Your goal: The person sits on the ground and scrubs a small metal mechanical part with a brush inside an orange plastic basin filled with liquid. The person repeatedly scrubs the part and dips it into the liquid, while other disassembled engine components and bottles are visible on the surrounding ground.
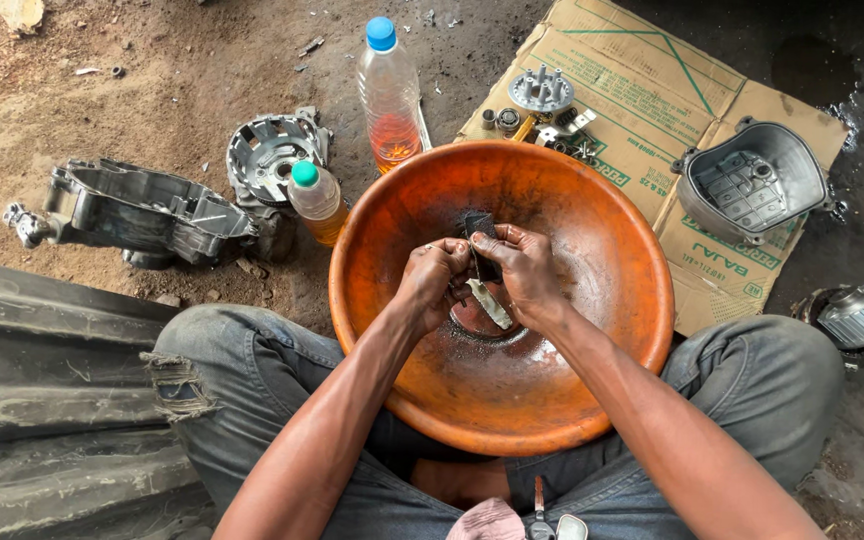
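Head view: a small dark part [480,245] is gripped by the closed fingers of left hand [434,283] and right hand [524,272] over the orange basin [592,400]; it is best kept low over the basin's middle

A flattened brown cardboard box [652,110] with green print lies behind the orange basin [592,200].

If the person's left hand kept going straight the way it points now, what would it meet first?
The left hand points up and to the right, into the small dark part that both hands hold over the orange bowl. Right behind that comes the right hand; depth between them is hard to judge.
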